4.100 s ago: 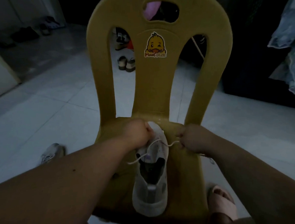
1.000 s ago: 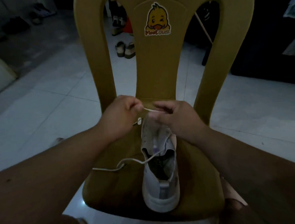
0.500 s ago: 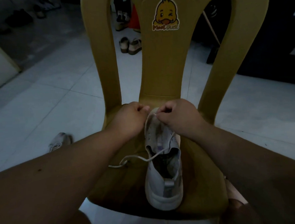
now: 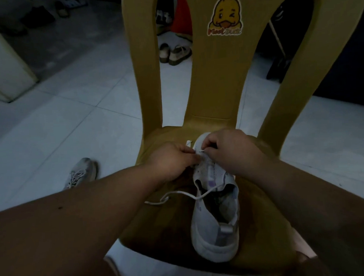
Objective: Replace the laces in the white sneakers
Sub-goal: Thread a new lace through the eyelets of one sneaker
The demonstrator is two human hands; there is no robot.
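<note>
Relacing, early stage, we judge: left hand (image 4: 171,161) and right hand (image 4: 229,150) pinch the lace (image 4: 197,198) at the white sneaker (image 4: 214,236) toe; most eyelets remain

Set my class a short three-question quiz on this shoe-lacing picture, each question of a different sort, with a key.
1. True or false: the white sneaker lies on the seat of the yellow chair.
2. The left hand and the right hand both work at the sneaker's: A heel, B toe end, C sole.
3. Fill in: the loose end of the lace trails over the seat toward the person's ___ side.
Key: 1 true; 2 B; 3 left.
</note>
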